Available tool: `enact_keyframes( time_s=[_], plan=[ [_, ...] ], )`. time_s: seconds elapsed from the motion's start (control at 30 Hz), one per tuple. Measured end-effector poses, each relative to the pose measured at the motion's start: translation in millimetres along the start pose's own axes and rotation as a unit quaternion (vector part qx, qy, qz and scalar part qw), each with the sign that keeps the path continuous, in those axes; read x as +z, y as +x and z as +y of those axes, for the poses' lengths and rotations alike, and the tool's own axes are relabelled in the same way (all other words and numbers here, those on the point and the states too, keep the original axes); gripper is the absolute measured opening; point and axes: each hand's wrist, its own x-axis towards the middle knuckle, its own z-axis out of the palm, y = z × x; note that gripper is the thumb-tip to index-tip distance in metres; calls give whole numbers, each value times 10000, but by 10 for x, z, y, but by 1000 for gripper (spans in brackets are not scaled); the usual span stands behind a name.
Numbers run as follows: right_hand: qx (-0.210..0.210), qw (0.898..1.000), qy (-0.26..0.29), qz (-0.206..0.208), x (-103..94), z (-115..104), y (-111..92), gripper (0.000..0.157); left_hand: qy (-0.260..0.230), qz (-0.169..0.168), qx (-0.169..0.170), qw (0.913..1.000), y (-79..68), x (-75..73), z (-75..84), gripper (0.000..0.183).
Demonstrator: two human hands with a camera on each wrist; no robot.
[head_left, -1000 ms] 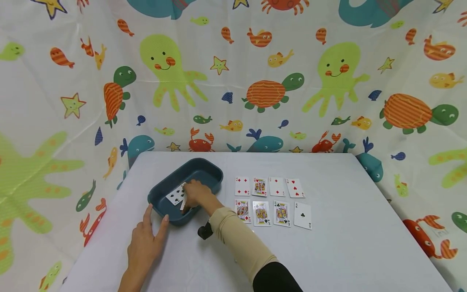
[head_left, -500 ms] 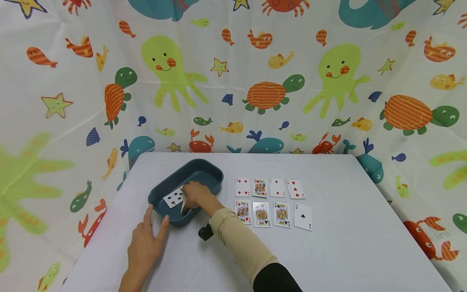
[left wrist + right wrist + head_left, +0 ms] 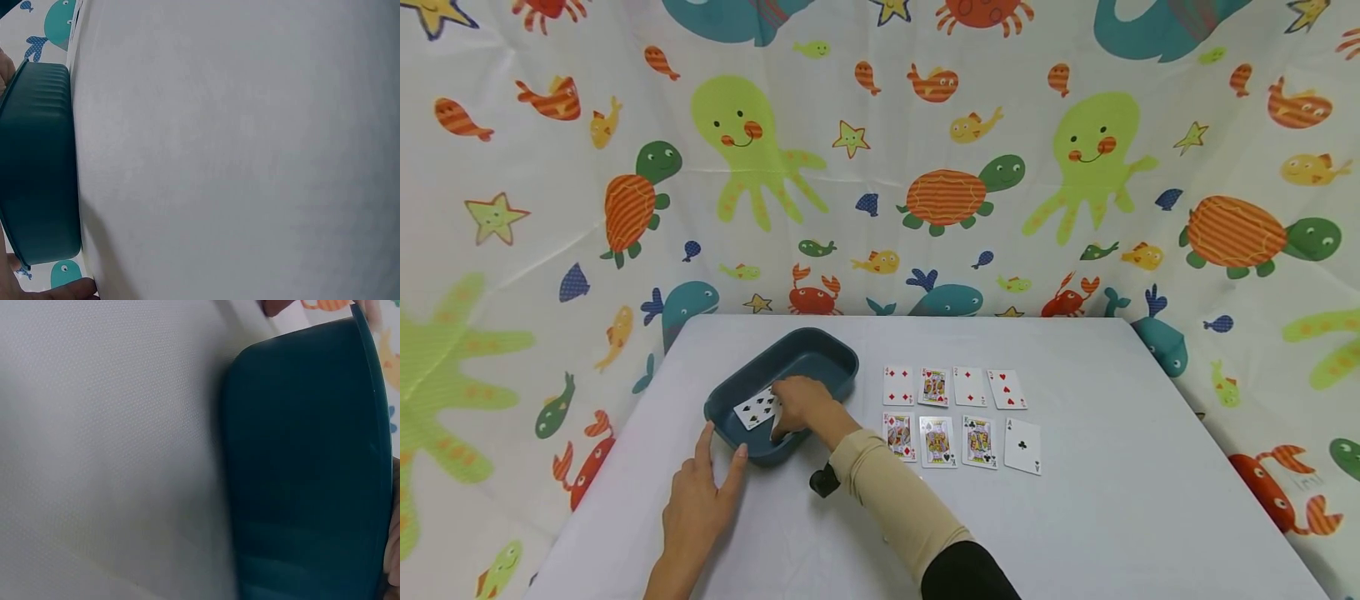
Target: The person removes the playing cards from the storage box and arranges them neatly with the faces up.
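Observation:
In the head view my right hand (image 3: 805, 404) reaches down into a dark teal plastic tub (image 3: 722, 398) at the left of the table. Its fingers pinch a white playing card (image 3: 777, 417), mostly hidden by the hand. Beside it, a spades playing card (image 3: 754, 409) lies face up in the tub. My left hand (image 3: 698, 504) is spread at the tub's near left corner, forefinger at the rim and thumb by the side wall. The left wrist view shows the tub's outer wall (image 3: 37, 162); the right wrist view shows its wall (image 3: 306, 462) from the other side.
Right of the tub, face-up cards lie in two rows on the white table (image 3: 1112, 517). The back row includes a four of diamonds (image 3: 898, 386); the front row ends with an ace of clubs (image 3: 1022, 446). A sea-animal patterned cloth (image 3: 880, 133) hangs behind.
The spades card in the tub has slid slightly left and down. My right hand has shifted only a little; the left hand stays put. The hanging cloth's left part has moved leftward.

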Motion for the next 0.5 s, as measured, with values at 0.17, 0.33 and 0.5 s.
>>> enact_keyframes(
  time_s=[0.17, 0.33, 0.5],
  plan=[
    [-66, 9997, 155, 160, -3, 0, 3, 70, 30, 23, -26, 10000, -4, -18, -27, 85],
    [-107, 9997, -171, 125, -3, -11, -12, 77, -19, -66, -24, 10000, 3, -19, -19, 85],
    [-338, 9971, -680, -105, -1, -83, -20, 78, -42, -92, -1, 9999, -12, -3, -15, 85]
  ],
)
